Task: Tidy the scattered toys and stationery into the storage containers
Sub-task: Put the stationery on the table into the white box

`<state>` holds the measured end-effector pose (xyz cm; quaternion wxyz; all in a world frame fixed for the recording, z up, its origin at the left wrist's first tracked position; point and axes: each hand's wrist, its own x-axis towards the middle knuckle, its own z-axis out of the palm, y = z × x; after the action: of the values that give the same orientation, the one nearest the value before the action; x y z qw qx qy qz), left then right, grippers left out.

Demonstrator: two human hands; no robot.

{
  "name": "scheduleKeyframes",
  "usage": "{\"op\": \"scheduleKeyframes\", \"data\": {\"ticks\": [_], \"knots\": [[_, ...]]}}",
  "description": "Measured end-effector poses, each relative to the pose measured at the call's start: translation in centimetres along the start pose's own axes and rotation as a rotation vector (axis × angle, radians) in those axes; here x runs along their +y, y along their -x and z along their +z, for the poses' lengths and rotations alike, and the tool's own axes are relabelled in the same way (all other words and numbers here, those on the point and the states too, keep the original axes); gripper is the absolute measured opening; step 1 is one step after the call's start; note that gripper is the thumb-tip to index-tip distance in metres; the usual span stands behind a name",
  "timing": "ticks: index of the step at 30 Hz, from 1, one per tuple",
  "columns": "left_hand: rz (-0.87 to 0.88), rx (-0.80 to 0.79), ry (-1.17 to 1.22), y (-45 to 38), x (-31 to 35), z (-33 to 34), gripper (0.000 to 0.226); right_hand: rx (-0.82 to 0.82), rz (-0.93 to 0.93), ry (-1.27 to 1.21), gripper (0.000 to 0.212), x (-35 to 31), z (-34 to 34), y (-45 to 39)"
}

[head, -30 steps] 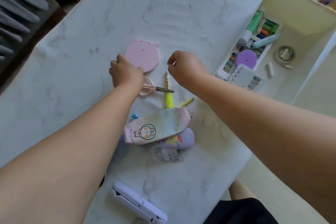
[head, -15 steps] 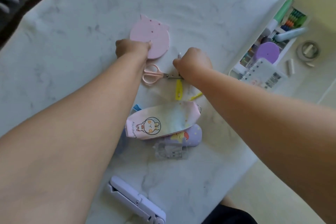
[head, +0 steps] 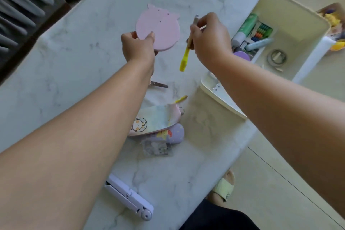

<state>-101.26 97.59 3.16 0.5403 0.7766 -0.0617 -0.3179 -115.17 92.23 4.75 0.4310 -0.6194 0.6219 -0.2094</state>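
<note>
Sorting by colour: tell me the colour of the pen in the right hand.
Yellow pen, head view.

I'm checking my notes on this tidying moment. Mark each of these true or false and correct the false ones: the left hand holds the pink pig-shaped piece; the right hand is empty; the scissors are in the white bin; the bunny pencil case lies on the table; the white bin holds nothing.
1. The left hand holds the pink pig-shaped piece. True.
2. The right hand is empty. False: it grips a yellow pen and at least one more slim item.
3. The scissors are in the white bin. False: they lie on the marble table, partly hidden under the left forearm.
4. The bunny pencil case lies on the table. True.
5. The white bin holds nothing. False: it holds markers, a tape roll and other stationery.
</note>
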Motion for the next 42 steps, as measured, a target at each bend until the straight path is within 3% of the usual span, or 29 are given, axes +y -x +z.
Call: {"op": "scheduleKeyframes", "data": {"ticks": [8,12,15,20,28,33,37,42], "knots": [[0.016,-0.257,-0.144,10.6,0.2,6.3,0.028,0.200,0.207,0.056,0.012,6.7,-13.7,0.1],[0.061,-0.429,-0.418,13.8,-3.0,8.3,0.026,0.136,0.322,0.121,0.022,10.3,-16.2,1.1],[0.202,-0.389,-0.728,14.6,-4.4,8.0,0.031,0.059,0.333,0.219,0.038,10.7,-16.2,2.3],[0.305,-0.304,-0.779,13.1,-4.2,4.2,0.034,-0.004,0.213,0.280,0.044,9.5,-13.7,3.5],[0.160,-0.161,-0.887,6.5,-5.7,-4.8,0.033,-0.130,-0.010,0.245,0.035,5.0,-5.6,5.9],[0.240,-0.225,-1.037,2.8,-6.9,-8.1,0.041,-0.293,-0.133,0.310,0.037,3.6,0.1,7.4],[0.422,-0.348,-1.146,0.7,-7.6,-7.9,0.051,-0.421,-0.164,0.548,0.046,5.2,3.4,7.5],[0.506,-0.386,-1.259,-1.7,-9.5,-6.8,0.032,-0.425,-0.173,0.717,0.039,7.7,5.9,8.5]]}}
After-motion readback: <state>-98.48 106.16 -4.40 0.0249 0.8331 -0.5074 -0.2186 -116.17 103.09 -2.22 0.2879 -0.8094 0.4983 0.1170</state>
